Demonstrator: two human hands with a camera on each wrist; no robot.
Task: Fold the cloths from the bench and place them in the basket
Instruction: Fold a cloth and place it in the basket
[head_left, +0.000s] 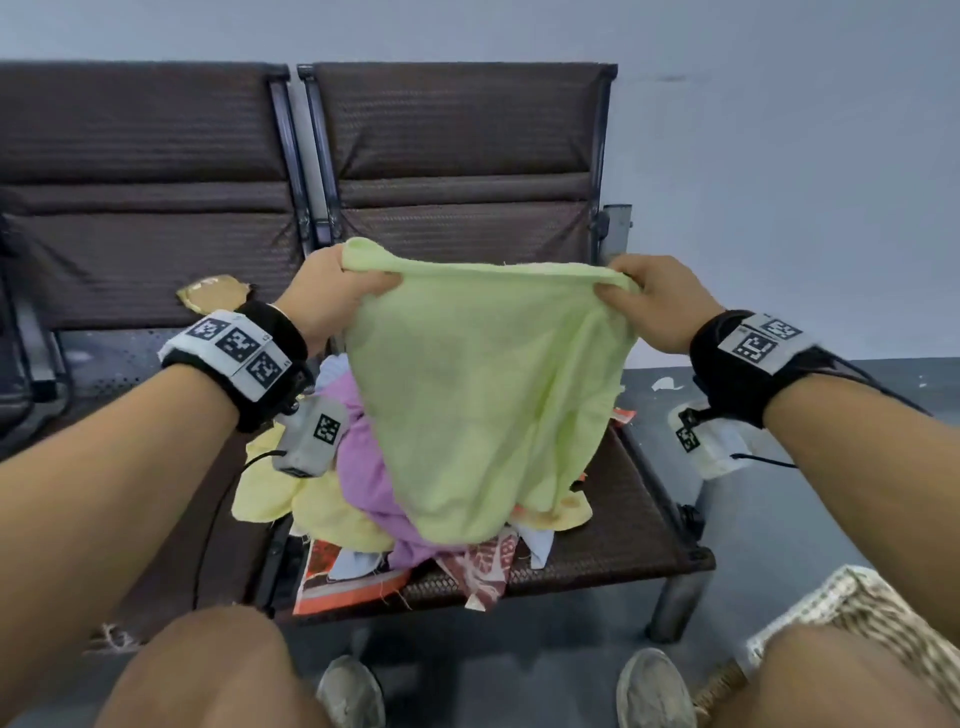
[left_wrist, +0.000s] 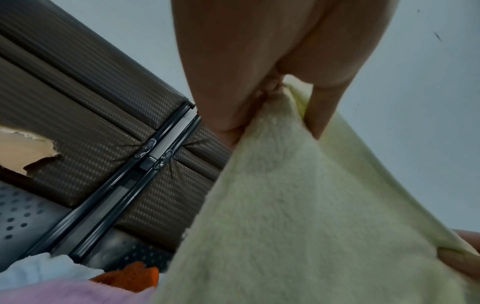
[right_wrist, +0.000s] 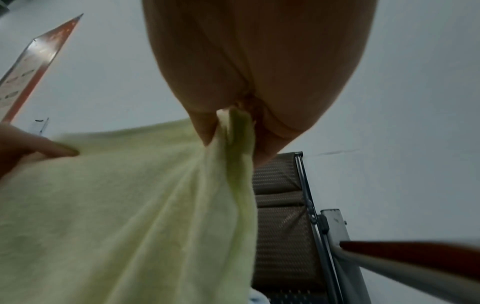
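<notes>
Wall (head_left: 779, 156): plain pale grey-blue, with a faint dark scuff just right of the seat backs. Floor (head_left: 857, 519): dark grey, carrying pale scraps and specks to the right of the seats. Seating: a row of joined seats with brown woven-texture padded backs (head_left: 457, 150), dark metal rails between neighbouring backs, and a perforated grey metal panel (head_left: 114, 358) under the left-hand back. Torn patch (head_left: 213, 296) in the left-hand padding, showing tan filling. Grey metal bracket (head_left: 617, 228) at the row's right end. Light: even and soft.
</notes>
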